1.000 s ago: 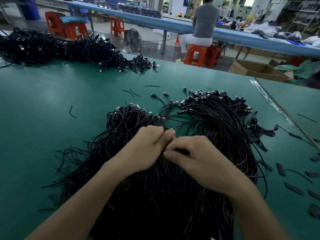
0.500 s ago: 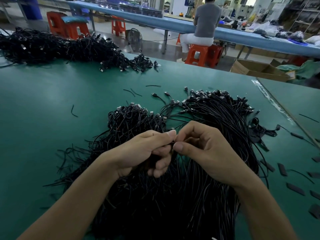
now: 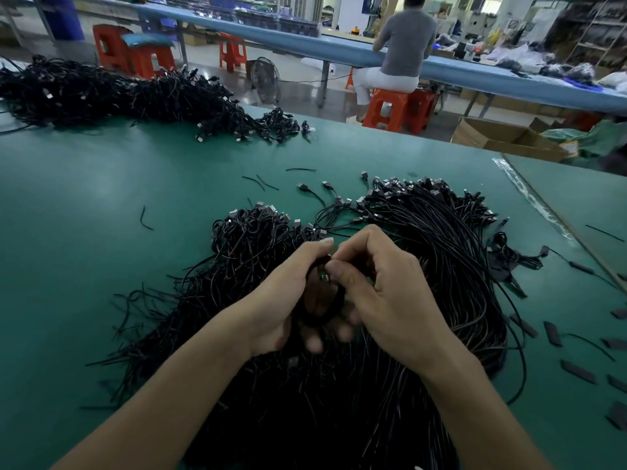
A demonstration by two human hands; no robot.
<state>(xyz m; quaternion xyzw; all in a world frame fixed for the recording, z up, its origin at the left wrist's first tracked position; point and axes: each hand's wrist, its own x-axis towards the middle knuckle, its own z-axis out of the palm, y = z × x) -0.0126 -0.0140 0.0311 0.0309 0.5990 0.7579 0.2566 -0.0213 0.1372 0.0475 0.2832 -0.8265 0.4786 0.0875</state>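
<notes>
Both hands meet at the centre of the frame, above the near pile (image 3: 424, 239) of black cables. The left hand (image 3: 281, 300) is clenched round a small coiled cable (image 3: 319, 322), its fingers curled under the loop and its thumb on top. The right hand (image 3: 390, 300) pinches the same cable at the loop's upper side between thumb and forefinger, the other fingers bent in behind. The cable hangs between the two palms, just over the pile and apart from the table (image 3: 101, 232).

The pile spreads from the bottom edge of the frame up to mid-frame, with plug ends fanned along its upper rim and loose wire tails straggling out at lower left. Left of it the green table lies bare but for a few short wire scraps, a wide open stretch reaching the left edge of the frame. A second pile (image 3: 118, 93) lies along the table's far edge at upper left, well apart from the hands.

At right the room is tighter: black strips (image 3: 552, 333) lie scattered near the right edge of the frame, and a taped seam (image 3: 529, 195) runs diagonally from upper right downward. Beyond the far edge stand a cardboard box (image 3: 502, 137) and an orange stool (image 3: 390, 108) with a person (image 3: 403, 45) seated on it, back turned.
</notes>
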